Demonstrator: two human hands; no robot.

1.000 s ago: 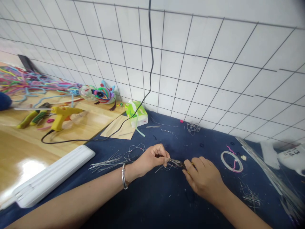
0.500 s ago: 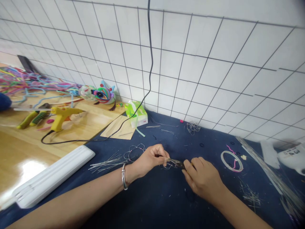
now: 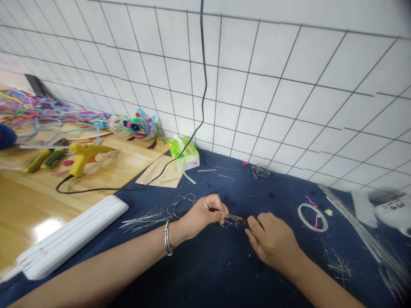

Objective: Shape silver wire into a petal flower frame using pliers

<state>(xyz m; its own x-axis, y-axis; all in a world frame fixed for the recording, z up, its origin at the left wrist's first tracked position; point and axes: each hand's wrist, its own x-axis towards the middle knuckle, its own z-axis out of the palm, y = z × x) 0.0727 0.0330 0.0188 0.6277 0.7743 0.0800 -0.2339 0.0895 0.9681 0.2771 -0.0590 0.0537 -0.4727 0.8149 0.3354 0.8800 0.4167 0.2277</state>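
Observation:
My left hand [image 3: 205, 213] is closed, with thumb and fingers pinching a thin wire at the centre of the head view. My right hand [image 3: 272, 237] is wrapped around a pair of pliers [image 3: 238, 220], whose handles are mostly hidden in the palm. The jaws point left and reach the fingertips of my left hand. Just below the jaws shows a small looped piece of wire [image 3: 228, 225]. Behind my left wrist lie wire loops with small pink beads [image 3: 181, 205], and beside them a bundle of straight cut wires [image 3: 144, 220].
A yellow glue gun [image 3: 84, 156] and green-handled pliers [image 3: 46, 159] lie on the wooden table at left. A white lamp-like bar [image 3: 73, 237] crosses the near left. Tissue pack [image 3: 186, 156], tangled wire [image 3: 260, 172], tape-like ring [image 3: 313, 218] and long wires [image 3: 362, 231] surround the dark cloth.
Both hands stay in nearly the same place. The pliers' jaws have shifted very slightly at the left fingertips. Little else differs apart from a small camera shift.

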